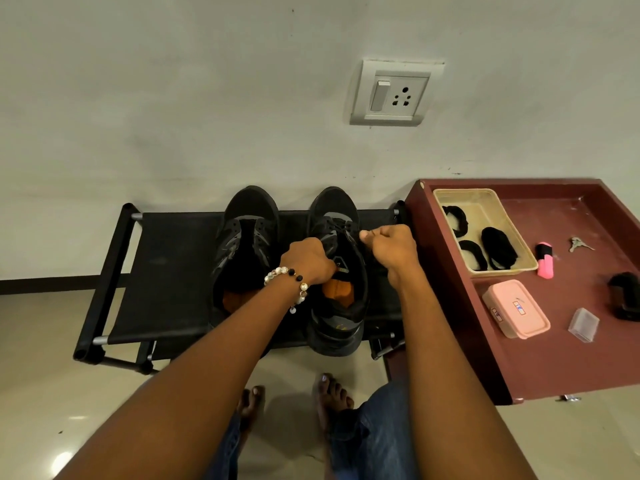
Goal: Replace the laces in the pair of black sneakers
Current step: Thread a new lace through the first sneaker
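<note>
Rack (166, 271): black fabric shelf on a tube frame, low against the wall, and everything below is placed from it.
Table (554, 358): maroon top with a raised edge, butting the rack's right end.
Sneakers: black pair side by side on the rack's right half, toes to the wall, grey side stripes, orange insoles showing.
Left sneaker (249, 230): eyelets look bare, tongue wide open.
Right sneaker (337, 327): heel hanging over the rack's front edge, black lace (341, 225) crossing the upper eyelets.
Tray (519, 268): beige, at the table's back corner nearest the rack, holding three black bundles (497, 247).
Left hand (308, 259): beaded bracelet at the wrist, fingers curled down over the right sneaker's tongue, gripping it.
Right hand (389, 245): just beside that sneaker's outer edge, fingertips pressed together, pinching a lace end.
Pink box (516, 308): lidded, in front of the tray.
Pink highlighter (544, 259): right of the tray.
</note>
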A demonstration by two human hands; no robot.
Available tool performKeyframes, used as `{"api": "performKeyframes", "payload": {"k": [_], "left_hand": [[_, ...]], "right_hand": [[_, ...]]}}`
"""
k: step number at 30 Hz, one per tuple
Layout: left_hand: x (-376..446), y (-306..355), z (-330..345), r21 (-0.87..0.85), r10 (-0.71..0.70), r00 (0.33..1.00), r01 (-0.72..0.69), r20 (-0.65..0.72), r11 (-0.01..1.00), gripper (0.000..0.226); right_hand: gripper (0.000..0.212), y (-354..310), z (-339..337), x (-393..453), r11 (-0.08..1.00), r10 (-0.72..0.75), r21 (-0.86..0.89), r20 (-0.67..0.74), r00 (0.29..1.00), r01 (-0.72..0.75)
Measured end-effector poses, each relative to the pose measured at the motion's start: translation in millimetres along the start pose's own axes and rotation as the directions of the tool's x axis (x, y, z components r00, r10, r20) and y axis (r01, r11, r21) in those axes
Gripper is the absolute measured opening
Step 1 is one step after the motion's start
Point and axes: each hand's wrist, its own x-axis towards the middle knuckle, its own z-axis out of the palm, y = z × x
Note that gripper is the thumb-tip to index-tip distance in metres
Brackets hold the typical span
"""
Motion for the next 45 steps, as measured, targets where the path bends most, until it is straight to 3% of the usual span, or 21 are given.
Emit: {"api": "performKeyframes", "payload": {"k": [1,4,6,9,12,15,19,22,25,28,31,37,45], "left_hand": [[-2,1,-1,-0.016,-0.002,1.000,0.002,0.012,1.000,0.033],[-10,2,-13,-0.037,-0.005,0.999,0.007,0.050,0.999,0.047],[-14,2,-24,-0.050,0.011,0.999,-0.009,0.042,0.999,0.052],[-15,1,-34,-0.109,0.079,0.995,-0.084,-0.052,0.991,0.048],[-16,2,-31,-0.163,0.151,0.983,-0.167,-0.105,0.972,0.047],[-13,2,-20,-0.163,0.152,0.974,-0.179,-0.166,0.970,0.053],[-9,0,-14,-0.127,0.132,0.956,-0.170,-0.262,0.977,0.037],[-10,-1,-14,-0.152,0.125,0.953,-0.172,-0.276,0.973,0.026],[-10,-3,-15,-0.217,0.104,0.954,-0.168,-0.281,0.962,0.025],[-9,-4,-16,-0.263,0.087,0.955,-0.164,-0.284,0.951,0.025],[-6,-6,-16,-0.335,0.052,0.960,-0.147,-0.275,0.931,0.022],[-3,-10,-16,-0.402,0.034,0.970,-0.132,-0.241,0.906,0.022],[-2,-12,-23,-0.449,0.079,0.990,-0.123,-0.117,0.885,0.027]], "right_hand": [[0.013,0,-2,0,1.000,0.006,0.006,0.000,1.000,-0.006],[0.043,-3,-7,3,0.998,-0.008,0.058,0.017,1.000,0.007],[0.046,-6,-11,0,0.985,-0.048,0.170,0.037,0.998,0.041],[0.043,-14,-16,-10,0.952,-0.160,0.275,0.056,0.986,0.138],[0.021,-19,-15,-16,0.931,-0.208,0.313,0.029,0.978,0.188],[0.005,-20,-13,-16,0.944,-0.273,0.199,0.023,0.962,0.263],[0.013,-20,-7,-16,0.896,-0.423,-0.119,0.068,0.904,0.428],[0.018,-22,-4,-17,0.856,-0.439,-0.227,0.157,0.885,0.465],[0.022,-20,0,-13,0.873,-0.424,-0.202,0.136,0.896,0.444],[0.014,-18,4,-12,0.898,-0.393,-0.172,0.096,0.914,0.404],[0.006,-20,7,-10,0.851,-0.427,-0.279,0.126,0.896,0.445],[0.010,-22,15,-11,0.744,-0.470,-0.422,0.221,0.855,0.518],[0.009,-13,16,-10,0.876,-0.399,-0.228,0.149,0.905,0.425]]}}
